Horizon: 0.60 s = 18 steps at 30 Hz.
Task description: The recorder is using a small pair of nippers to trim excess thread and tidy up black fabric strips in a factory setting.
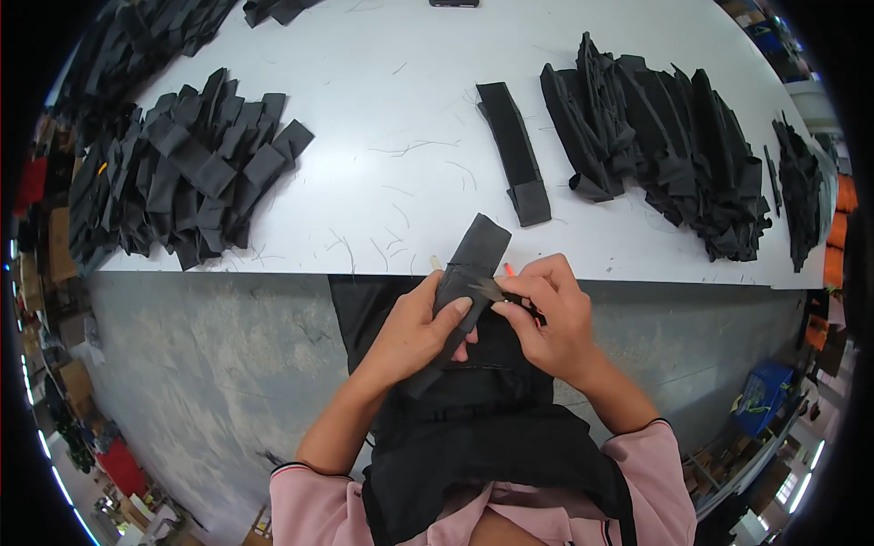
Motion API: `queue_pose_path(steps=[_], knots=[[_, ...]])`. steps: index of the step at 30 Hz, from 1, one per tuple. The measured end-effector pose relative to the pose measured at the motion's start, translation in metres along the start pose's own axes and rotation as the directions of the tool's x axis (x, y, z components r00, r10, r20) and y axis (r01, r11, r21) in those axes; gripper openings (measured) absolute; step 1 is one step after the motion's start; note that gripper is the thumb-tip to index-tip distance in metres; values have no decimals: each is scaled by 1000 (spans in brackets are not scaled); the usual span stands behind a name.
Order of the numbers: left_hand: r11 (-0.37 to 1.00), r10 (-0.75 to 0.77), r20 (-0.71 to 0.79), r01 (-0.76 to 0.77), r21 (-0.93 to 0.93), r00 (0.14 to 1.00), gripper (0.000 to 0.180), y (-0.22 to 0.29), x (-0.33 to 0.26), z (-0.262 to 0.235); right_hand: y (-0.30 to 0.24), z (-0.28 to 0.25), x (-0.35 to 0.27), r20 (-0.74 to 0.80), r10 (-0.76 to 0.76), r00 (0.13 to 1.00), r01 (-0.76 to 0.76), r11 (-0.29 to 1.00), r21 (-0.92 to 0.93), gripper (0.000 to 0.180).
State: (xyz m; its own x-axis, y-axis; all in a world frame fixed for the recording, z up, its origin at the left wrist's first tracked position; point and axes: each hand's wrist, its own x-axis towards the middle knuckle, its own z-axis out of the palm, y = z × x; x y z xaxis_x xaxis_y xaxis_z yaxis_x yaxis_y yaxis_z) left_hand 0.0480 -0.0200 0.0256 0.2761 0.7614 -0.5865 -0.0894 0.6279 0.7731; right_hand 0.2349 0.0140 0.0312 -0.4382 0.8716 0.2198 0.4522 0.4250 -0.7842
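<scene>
My left hand [417,326] grips a black fabric strip [482,244] just off the table's near edge, thumb on top and fingers underneath. The strip's upper end points toward the table, and its lower part hangs over my black apron. Pinched in my right hand [553,314] is a pair of small thread snips [492,289], their metal blades touching or very near the strip's right edge. A bit of orange shows beside the snips. Part of the snips is hidden by my fingers. On the table beyond my hands lies a single folded black strip [516,155].
On the white table [364,109], a pile of black strips [196,168] lies at left and another pile [665,146] at right. Cut threads [414,146] are scattered between them. More black pieces lie far left and far right. A blue bin [763,398] stands on the right.
</scene>
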Motion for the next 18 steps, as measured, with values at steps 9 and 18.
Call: queue_pose_path(steps=[9, 18], knots=[[997, 39, -39, -42, -68, 998, 21, -2, -2, 14, 5, 15, 6, -72, -31, 997, 29, 999, -30, 26], [984, 78, -68, -88, -154, 995, 22, -12, 3, 16, 9, 15, 6, -55, -99, 994, 94, 992, -88, 20]])
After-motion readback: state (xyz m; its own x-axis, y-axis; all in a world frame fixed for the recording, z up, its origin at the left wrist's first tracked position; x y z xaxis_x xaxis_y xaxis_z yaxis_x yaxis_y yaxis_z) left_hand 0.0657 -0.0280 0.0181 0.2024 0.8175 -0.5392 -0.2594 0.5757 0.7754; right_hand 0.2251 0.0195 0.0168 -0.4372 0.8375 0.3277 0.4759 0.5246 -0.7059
